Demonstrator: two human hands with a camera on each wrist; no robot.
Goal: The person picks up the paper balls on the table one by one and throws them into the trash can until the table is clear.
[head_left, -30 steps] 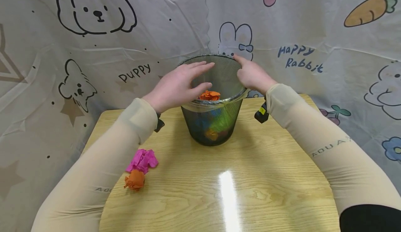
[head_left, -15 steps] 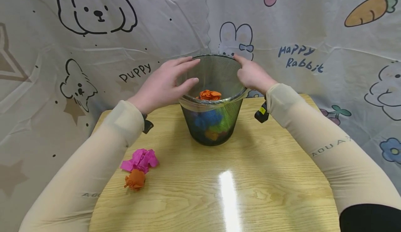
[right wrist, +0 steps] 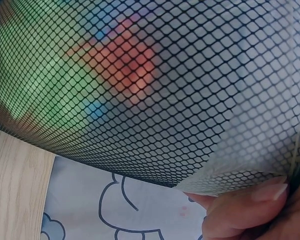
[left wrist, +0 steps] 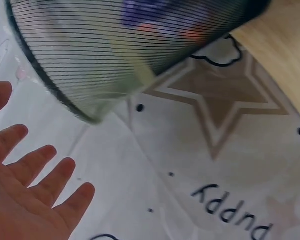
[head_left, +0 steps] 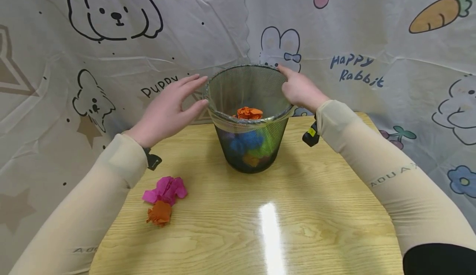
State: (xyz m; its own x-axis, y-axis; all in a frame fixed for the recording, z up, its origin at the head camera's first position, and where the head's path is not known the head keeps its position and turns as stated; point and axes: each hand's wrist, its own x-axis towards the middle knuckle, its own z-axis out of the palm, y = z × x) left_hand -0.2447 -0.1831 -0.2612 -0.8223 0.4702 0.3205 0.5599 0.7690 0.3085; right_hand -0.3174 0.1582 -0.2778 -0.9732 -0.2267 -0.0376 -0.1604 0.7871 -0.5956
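Observation:
A black mesh wastebasket (head_left: 223,143), lined with a clear bag, stands upright at the back of the table. Crumpled paper in blue, green and orange shows through its mesh, and an orange paper ball (head_left: 249,112) tops the pile. My right hand (head_left: 303,89) grips the basket's right rim; in the right wrist view its curled fingers (right wrist: 245,207) are at the lined edge. Just left of the opposite rim, my left hand (head_left: 167,107) has its fingers spread and holds nothing. Crumpled pink paper (head_left: 166,190) and an orange paper ball (head_left: 160,213) lie together at the table's left.
The wooden table (head_left: 230,225) has rounded front sides. A printed white cloth (head_left: 223,19) hangs right behind it and along the left. Small dark cameras sit on both wrists.
My left hand has moved left, from over the wastebasket's opening to outside its left rim. The right hand, the wastebasket and the loose paper stay in place.

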